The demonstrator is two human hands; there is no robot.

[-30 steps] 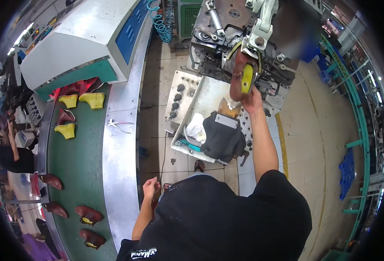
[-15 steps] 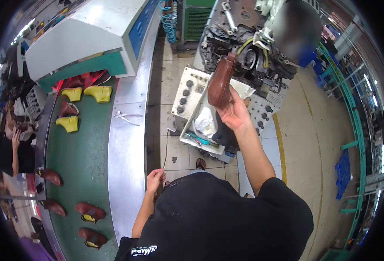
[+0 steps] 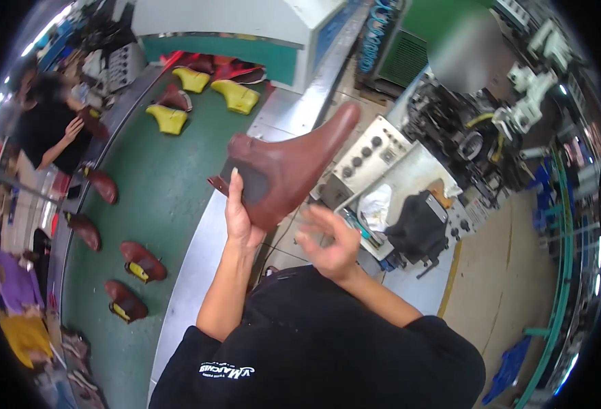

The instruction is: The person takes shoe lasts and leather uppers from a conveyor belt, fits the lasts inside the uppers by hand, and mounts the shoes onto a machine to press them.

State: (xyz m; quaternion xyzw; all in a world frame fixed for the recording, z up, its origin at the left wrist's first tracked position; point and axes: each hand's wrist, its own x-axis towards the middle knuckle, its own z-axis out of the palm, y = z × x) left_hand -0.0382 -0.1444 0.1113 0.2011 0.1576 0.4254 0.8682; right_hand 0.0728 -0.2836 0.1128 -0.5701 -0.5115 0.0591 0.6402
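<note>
In my left hand (image 3: 241, 219) is a brown ankle boot (image 3: 294, 162) with a dark elastic side panel and a pull tab. My thumb lies over the panel, and the toe points up and to the right. My right hand (image 3: 331, 244) is just right of the boot's heel, apart from it, with fingers loosely bent, spread and slightly blurred. Nothing shows in it. Left of the boot runs a green conveyor belt (image 3: 157, 184) with a metal edge.
Brown boots (image 3: 142, 261) and yellow shoe forms (image 3: 236, 97) stand on the belt beside a grey machine (image 3: 225, 17). On the right are a control panel (image 3: 368, 153), a tray with a white cloth (image 3: 375, 206), a black cloth (image 3: 420, 225) and machinery. A co-worker (image 3: 48, 123) handles a boot across the belt.
The boot has passed from my right hand to my left and come closer, left of the control panel. My right hand has let go. The view has turned toward the belt.
</note>
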